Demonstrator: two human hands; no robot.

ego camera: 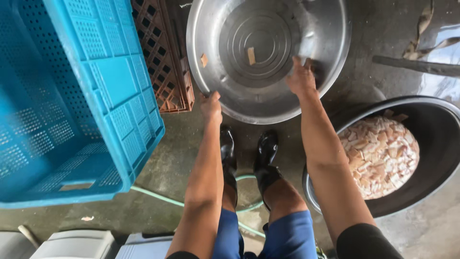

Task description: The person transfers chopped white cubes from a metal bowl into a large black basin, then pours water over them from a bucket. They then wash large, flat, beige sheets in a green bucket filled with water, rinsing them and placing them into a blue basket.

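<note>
Steel basin (268, 57), shiny, nearly empty

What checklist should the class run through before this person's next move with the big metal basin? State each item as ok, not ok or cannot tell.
1. Left hand grips the rim of the metal basin: ok.
2. Right hand is on the basin: ok; whether it grips firmly: cannot tell.
3. Basin is free of leftovers: not ok, two small pale pieces remain inside.
4. Green hose is clear of the black boots: not ok, it loops around them.
5. Floor is dry: cannot tell.
</note>
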